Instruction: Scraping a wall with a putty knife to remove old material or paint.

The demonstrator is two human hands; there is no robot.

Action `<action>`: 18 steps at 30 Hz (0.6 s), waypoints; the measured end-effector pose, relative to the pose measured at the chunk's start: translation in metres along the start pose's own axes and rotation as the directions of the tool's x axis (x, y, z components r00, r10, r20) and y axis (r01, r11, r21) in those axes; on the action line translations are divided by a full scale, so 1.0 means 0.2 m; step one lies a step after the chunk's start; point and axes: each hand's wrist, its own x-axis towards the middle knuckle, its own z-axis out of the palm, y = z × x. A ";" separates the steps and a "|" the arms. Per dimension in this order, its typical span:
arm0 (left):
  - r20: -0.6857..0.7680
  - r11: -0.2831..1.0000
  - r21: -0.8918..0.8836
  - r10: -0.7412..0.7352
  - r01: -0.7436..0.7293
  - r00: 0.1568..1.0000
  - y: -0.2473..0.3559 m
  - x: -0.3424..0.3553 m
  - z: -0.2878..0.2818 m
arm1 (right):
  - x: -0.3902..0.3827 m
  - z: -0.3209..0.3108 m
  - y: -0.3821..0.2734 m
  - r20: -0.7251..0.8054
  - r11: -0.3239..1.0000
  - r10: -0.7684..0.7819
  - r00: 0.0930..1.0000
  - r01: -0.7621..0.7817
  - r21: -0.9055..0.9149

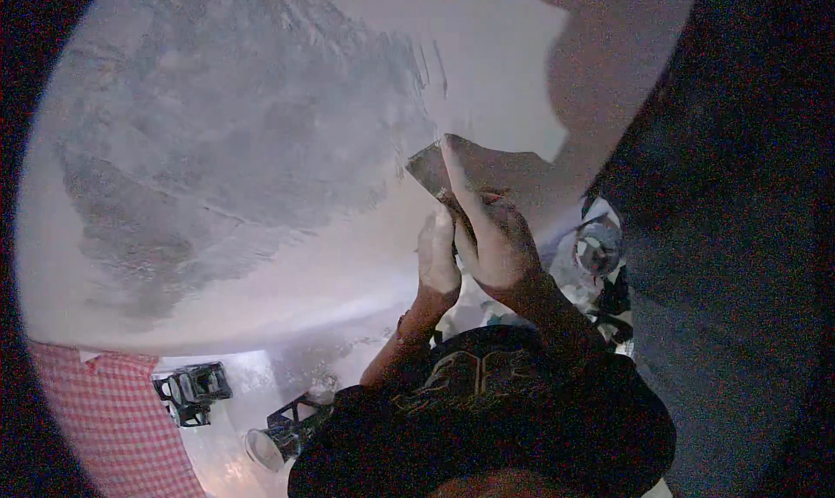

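Note:
Both my hands are raised together in front of a pale wall surface [487, 72]. My right hand [500, 250] is closed round a putty knife [428, 169], its index finger stretched along the dark, wide blade. Just beside it, my left hand [438, 250] is closed against the tool's handle, which the fingers mostly hide. The blade's edge lies at or very near the wall; I cannot tell whether it touches. Left of the blade, a large grey, streaky patch of filler [243, 141] spreads over the wall.
A red-and-white checked cloth [113, 411] hangs at the lower left. Beside it are a black framed object [191, 392] and a round whitish item [263, 448] near a black frame. A round, shiny container [597, 250] stands at the right. A dark surface [731, 324] fills the right side.

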 end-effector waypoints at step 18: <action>0.256 0.971 -0.219 0.155 -0.099 0.954 0.03 -0.32 -0.43 | -0.18 0.35 -0.35 -0.213 0.925 0.362 0.907 -0.321 0.205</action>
